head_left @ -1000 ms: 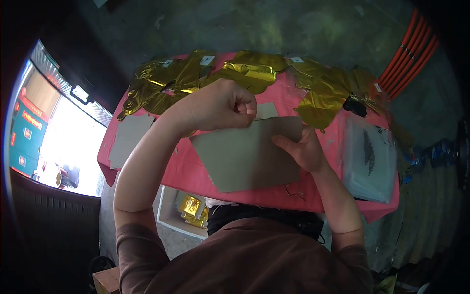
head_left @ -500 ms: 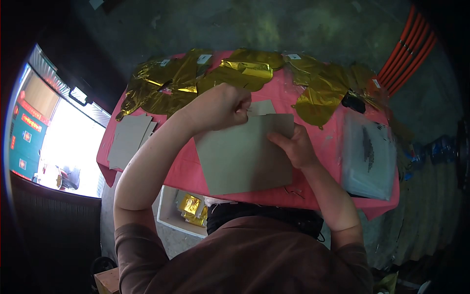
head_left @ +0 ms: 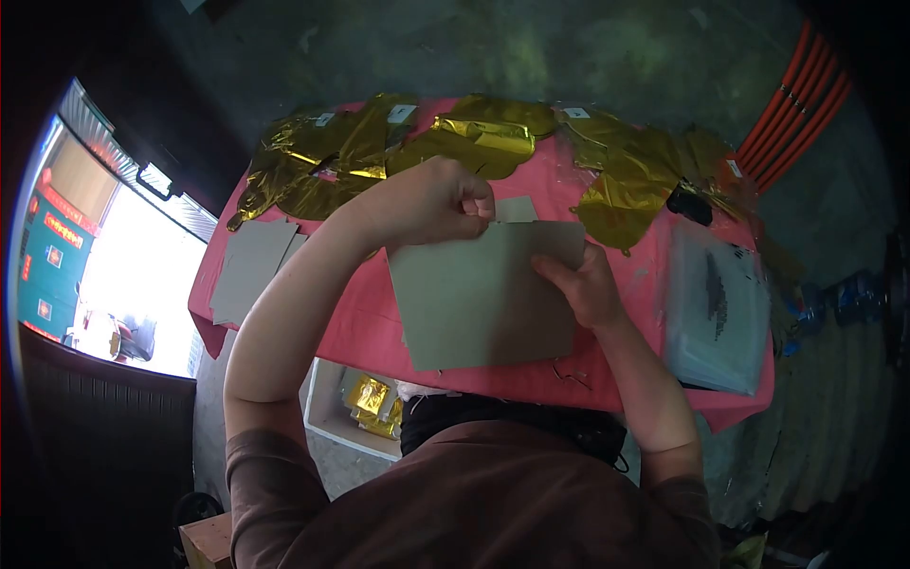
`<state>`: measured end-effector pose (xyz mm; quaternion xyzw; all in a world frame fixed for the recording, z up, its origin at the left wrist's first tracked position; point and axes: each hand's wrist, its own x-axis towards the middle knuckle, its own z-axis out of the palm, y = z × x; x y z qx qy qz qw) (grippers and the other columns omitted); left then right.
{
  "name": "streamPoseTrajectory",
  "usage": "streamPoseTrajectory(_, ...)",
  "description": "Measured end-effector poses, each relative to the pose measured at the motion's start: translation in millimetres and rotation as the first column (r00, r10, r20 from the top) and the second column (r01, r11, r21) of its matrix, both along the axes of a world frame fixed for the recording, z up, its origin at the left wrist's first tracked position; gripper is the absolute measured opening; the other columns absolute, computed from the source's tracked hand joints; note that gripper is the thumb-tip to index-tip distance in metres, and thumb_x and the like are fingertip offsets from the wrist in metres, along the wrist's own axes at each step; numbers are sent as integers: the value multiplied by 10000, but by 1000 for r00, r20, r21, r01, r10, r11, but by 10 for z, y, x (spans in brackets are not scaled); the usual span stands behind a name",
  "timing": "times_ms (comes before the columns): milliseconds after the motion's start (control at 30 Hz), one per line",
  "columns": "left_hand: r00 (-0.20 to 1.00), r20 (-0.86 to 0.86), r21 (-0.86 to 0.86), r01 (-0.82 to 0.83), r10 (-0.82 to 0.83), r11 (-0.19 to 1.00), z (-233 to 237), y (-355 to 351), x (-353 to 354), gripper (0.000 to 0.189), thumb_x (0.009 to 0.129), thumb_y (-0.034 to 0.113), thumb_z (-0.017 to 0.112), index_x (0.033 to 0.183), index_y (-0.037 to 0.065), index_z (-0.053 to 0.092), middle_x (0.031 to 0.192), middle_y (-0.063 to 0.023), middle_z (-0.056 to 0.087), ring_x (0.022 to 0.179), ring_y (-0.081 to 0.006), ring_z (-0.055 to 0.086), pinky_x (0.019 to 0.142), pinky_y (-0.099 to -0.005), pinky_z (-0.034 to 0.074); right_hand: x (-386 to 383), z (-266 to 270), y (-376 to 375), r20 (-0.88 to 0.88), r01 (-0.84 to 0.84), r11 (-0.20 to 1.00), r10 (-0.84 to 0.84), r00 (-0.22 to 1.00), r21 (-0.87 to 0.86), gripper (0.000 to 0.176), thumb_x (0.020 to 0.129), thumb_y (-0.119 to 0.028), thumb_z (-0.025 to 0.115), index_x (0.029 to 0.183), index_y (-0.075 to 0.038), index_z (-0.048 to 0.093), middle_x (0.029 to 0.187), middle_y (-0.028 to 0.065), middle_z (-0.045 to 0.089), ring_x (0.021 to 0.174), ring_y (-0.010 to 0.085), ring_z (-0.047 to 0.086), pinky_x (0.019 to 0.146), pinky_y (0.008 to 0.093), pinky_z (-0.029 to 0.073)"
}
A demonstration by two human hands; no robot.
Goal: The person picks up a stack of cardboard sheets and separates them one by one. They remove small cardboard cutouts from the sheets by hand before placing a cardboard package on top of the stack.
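Observation:
A grey cardboard sheet point(head_left: 483, 308) is held upright, tilted, over the front of the pink-covered table. My right hand point(head_left: 588, 284) grips its upper right edge, thumb in front and fingers behind. At the top edge, my left hand point(head_left: 441, 204) is closed with its fingers curled in, touching the board; what is pinched inside cannot be made out. A small paler piece point(head_left: 515, 210) shows above the board's top edge beside the left fingertips. Slivers of another layer show along the sheet's left edge.
Gold foil pieces point(head_left: 626, 190) lie along the pink table's point(head_left: 351, 337) far side. Grey card sheets point(head_left: 251, 270) sit at left, clear plastic sleeves point(head_left: 716, 313) at right. A white box point(head_left: 327, 417) with gold packets stands below the front edge. Orange pipes point(head_left: 791, 104) stand beyond.
The cardboard sheet and both hands have shifted slightly to the right in view, and the sheet's lower edge sits a little higher. Both hands keep much the same hold.

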<state>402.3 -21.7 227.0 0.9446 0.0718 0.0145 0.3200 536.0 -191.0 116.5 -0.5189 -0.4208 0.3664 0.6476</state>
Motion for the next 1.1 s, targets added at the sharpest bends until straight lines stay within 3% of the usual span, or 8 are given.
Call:
streamPoseTrajectory(67, 1000, -13, 157, 4, -2, 988, 30, -18, 20, 123, 692, 113, 560, 768, 38, 620, 689, -90, 608, 667, -211, 603, 642, -322, 479, 6, -30, 19, 7, 3, 1000, -3, 1000, -6, 160, 798, -52, 579, 955, -21, 591, 862, 1, 607, 775, 73, 553, 687, 228, 444)
streamPoseTrajectory(200, 999, -4, 314, 47, -48, 948, -8, -32, 55, 118, 694, 101, 550, 769, 42, 620, 695, -91, 610, 667, -234, 599, 643, -341, 477, 18, 5, 23, -8, -5, 999, 5, 1000, -42, 176, 789, -62, 590, 961, -21, 590, 858, 2, 606, 772, 78, 552, 688, 233, 444)
streamPoseTrajectory(300, 997, 75, 253, -7, -12, 968, -65, -41, 83, 112, 710, 108, 558, 775, 41, 618, 691, -89, 608, 664, -220, 601, 636, -330, 476, 73, -11, 27, -79, -28, 999, 30, 996, 17, 190, 782, -70, 598, 965, -20, 589, 863, 4, 607, 777, 80, 553, 691, 235, 444)
streamPoseTrajectory(367, 987, 122, -81, -100, 109, 992, -103, -73, 121, 135, 731, 126, 561, 806, 33, 622, 708, -93, 615, 682, -201, 607, 648, -316, 479, 55, 13, 18, -53, -38, 999, 38, 998, -8, 190, 781, -65, 598, 965, -20, 590, 861, 5, 608, 774, 80, 555, 692, 235, 445)
streamPoseTrajectory(400, 987, 123, -80, -94, 104, 992, -133, -86, 149, 135, 731, 126, 561, 806, 33, 622, 708, -93, 615, 682, -201, 607, 648, -316, 479, 42, 27, 21, -27, -55, 998, 54, 998, -37, 190, 780, -60, 598, 966, -21, 592, 858, 5, 610, 771, 81, 557, 693, 236, 447)
streamPoseTrajectory(667, 983, 101, 124, 138, -151, 983, -39, -145, 268, 179, 769, 118, 525, 890, 27, 621, 764, -115, 633, 706, -241, 619, 674, -325, 485, 18, -27, 74, 13, -63, 998, 62, 998, 19, 144, 793, -56, 586, 932, -23, 603, 822, 6, 613, 745, 81, 563, 676, 243, 460)
streamPoseTrajectory(800, 986, 22, 227, 157, -166, 961, 42, -184, 272, 161, 775, 103, 508, 869, 27, 614, 768, -135, 625, 715, -284, 605, 664, -360, 480, 16, -27, 77, 80, -96, 995, 95, 992, 4, 130, 799, -66, 584, 920, -22, 602, 812, 7, 611, 740, 83, 562, 666, 251, 464)
streamPoseTrajectory(1100, 950, 175, 459, 154, -259, 875, -117, -238, 202, 86, 729, 95, 518, 757, 18, 543, 723, -145, 581, 696, -331, 573, 626, -420, 458, -24, -32, 75, 8, -118, 993, 118, 993, -30, 150, 795, -90, 590, 926, -18, 601, 819, 23, 614, 752, 96, 569, 681, 262, 469)
